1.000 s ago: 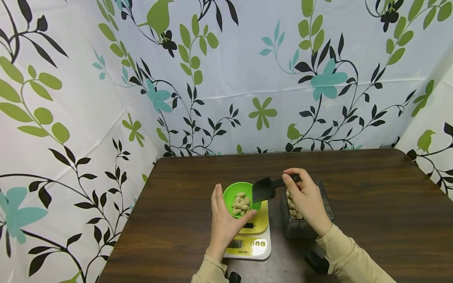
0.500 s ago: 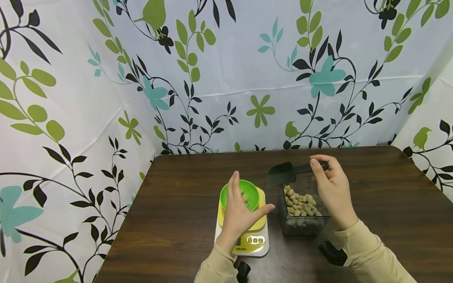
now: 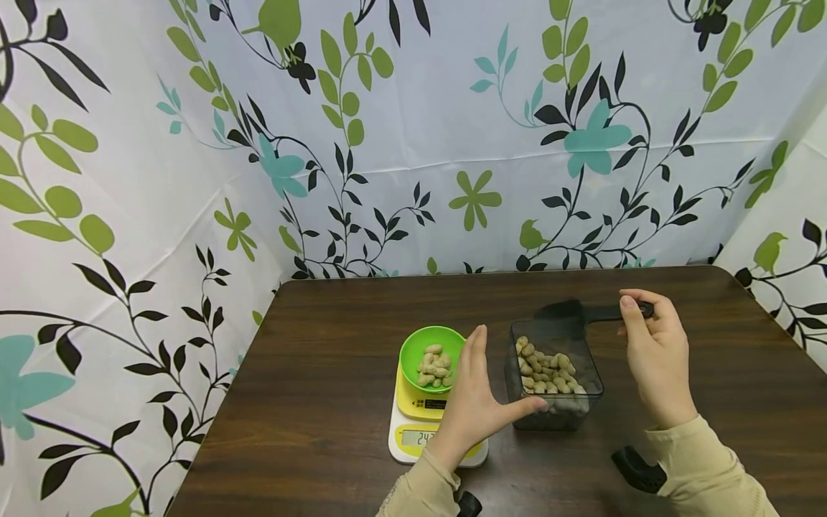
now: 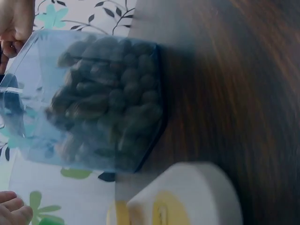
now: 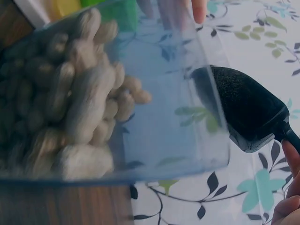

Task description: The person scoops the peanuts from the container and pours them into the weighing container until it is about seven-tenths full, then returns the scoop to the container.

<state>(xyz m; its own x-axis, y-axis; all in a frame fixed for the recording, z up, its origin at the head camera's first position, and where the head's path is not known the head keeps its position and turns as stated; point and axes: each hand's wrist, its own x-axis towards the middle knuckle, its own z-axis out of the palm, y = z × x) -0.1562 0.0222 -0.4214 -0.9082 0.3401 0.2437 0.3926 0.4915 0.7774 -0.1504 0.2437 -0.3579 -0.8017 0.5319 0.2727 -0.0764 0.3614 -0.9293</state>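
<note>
My right hand pinches the handle end of a black scoop. The scoop's blade hangs over the back rim of a clear, dark-tinted container and looks bare in the right wrist view. Peanuts in their shells fill the container's lower part. Between the container and a green bowl is my left hand, fingers straight and thumb stretched towards the container's front wall. A small pile of peanuts lies in the bowl, which stands on a yellow and white kitchen scale.
The scale's display is lit, its right part hidden by my left hand. All of this stands on a dark wooden table. A patterned cloth hangs behind and at both sides.
My right hand has carried the scoop rightwards, from the bowl's rim to the container's back. My left hand has left the side of the bowl and moved right, towards the container.
</note>
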